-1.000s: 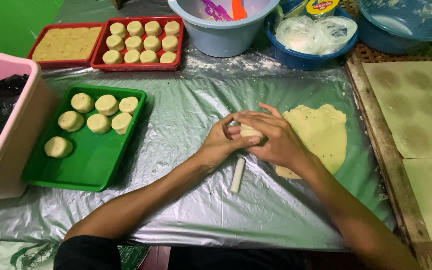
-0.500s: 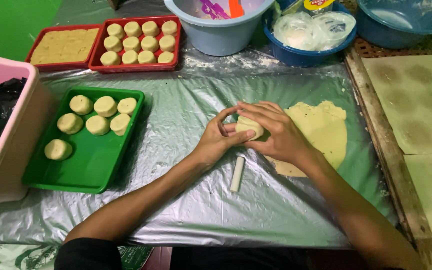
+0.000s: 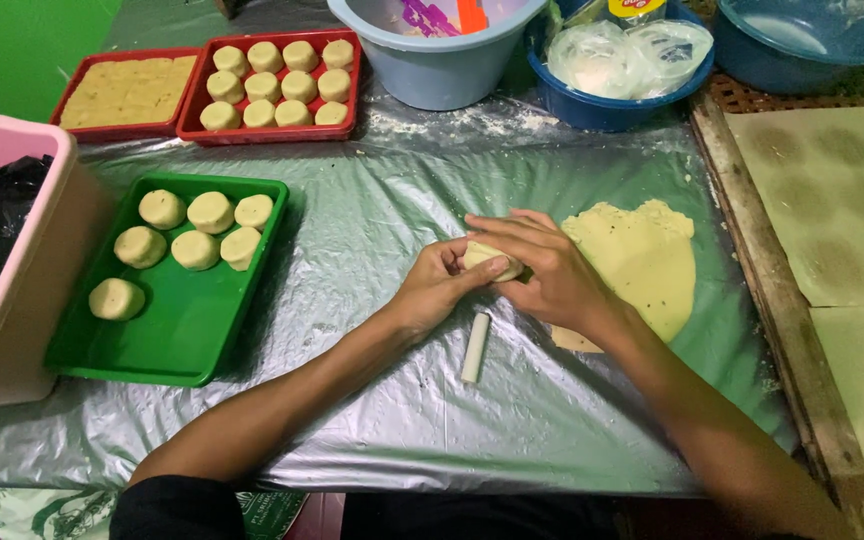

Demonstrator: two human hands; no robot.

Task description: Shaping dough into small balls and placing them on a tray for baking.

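At the far left edge stands a pink tub (image 3: 22, 270) with dark filling, and just right of it a green tray (image 3: 192, 330) holds six dough pucks (image 3: 195, 249). In the upper left, one red tray (image 3: 124, 92) carries a flat slab, and a second red tray (image 3: 272, 128) holds eleven pucks in three rows. At centre, the left hand (image 3: 432, 290) and right hand (image 3: 547, 275) meet around one dough piece (image 3: 490, 258): the left thumb presses its near side, the right fingers curl over its top and far side, so both hands close on it, just above the plastic sheet. One white stick (image 3: 475, 347) lies below the hands, apart from them. Right of the hands lies a flat dough sheet (image 3: 642, 260), with the right wrist over its lower edge. Across the top sit three bowls, one pale blue (image 3: 432, 75) and two darker. Against the frame half a second ago, the hands hold the same spot and grip, and the pucks count the same.
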